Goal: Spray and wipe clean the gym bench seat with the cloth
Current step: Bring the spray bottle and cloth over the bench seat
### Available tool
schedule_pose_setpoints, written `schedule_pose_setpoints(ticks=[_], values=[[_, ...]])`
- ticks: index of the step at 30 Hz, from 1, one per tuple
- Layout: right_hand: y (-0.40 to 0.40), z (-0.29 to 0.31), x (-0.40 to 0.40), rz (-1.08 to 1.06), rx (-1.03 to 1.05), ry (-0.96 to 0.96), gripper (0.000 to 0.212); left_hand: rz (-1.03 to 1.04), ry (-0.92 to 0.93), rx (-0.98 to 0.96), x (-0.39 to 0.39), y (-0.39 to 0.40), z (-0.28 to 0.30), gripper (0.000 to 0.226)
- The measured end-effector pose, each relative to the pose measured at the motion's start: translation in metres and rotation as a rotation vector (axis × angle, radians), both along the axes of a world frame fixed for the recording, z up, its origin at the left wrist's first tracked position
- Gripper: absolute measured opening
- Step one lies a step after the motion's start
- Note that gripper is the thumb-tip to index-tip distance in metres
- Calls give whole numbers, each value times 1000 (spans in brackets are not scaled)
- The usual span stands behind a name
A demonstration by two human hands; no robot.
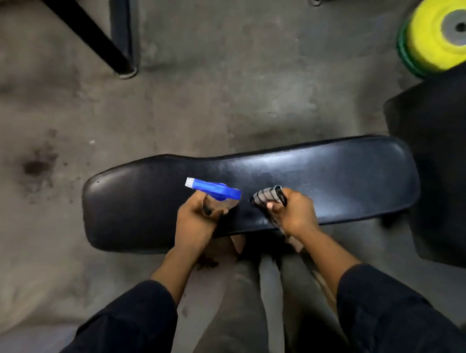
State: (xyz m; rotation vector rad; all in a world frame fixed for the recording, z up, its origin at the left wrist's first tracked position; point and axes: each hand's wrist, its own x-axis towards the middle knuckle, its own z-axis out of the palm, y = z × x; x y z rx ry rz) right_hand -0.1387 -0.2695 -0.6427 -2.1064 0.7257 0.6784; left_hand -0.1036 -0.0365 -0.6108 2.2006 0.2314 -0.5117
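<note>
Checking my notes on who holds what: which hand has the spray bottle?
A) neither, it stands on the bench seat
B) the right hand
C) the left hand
C: the left hand grips the blue-topped spray bottle, while the right hand holds the cloth.

A stained grey concrete floor (218,80) carried everything: a black padded gym bench seat (322,176) lay across mid-frame, black frame legs (122,46) stood upper left, and yellow weight plates (436,38) sat upper right
</note>
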Motion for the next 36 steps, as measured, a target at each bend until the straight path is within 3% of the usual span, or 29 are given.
schedule_pose_setpoints(ticks=[7,14,18,20,23,26,29,32,36], values=[[23,-66,46,10,222,46,29,202,68,75,-2,17,-19,20],[-2,-88,52,148,-137,21,48,204,93,120,-20,12,-28,39],[-20,-59,49,100,-37,-69,54,189,96,74,-30,1,-22,24],[-25,-37,46,19,164,-109,57,90,73,67,-32,-9,-18,26],[-32,2,33,-31,531,-201,78,-89,80,78,-27,-31,-11,26],[-42,35,16,28,710,-322,90,-231,127,8,-16,-57,-7,37],[-51,50,0,42,639,-408,82,-399,189,-158,-6,-86,-2,37],[-66,48,-12,-60,643,-458,74,-636,275,-179,1,-114,-6,34],[-85,33,-26,-248,617,-515,28,-922,358,-71,3,-145,-25,51]])
